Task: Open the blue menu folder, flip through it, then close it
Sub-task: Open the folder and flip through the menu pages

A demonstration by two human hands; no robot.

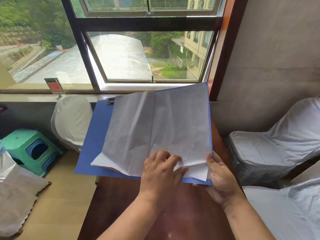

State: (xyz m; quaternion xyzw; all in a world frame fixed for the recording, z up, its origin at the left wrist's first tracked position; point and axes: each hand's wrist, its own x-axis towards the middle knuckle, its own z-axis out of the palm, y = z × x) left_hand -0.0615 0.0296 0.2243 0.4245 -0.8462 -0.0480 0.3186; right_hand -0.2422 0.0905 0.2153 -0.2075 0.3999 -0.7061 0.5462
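Note:
The blue menu folder [94, 135] lies open above a dark wooden table [121, 196], its left cover spread flat and its right cover raised toward the window. White, creased paper pages [155, 122] fill it. My left hand [161, 172] presses on the lower edge of the pages, fingers pinching a crumpled corner. My right hand [219, 175] grips the folder's lower right corner, thumb on top of the paper, fingers underneath. A metal clip [110, 100] shows at the folder's top left.
Chairs in white covers stand at the right [270, 146] and beyond the table [72, 122]. A green plastic stool [31, 149] sits on the floor at left. A small red sign holder [55, 87] stands on the windowsill.

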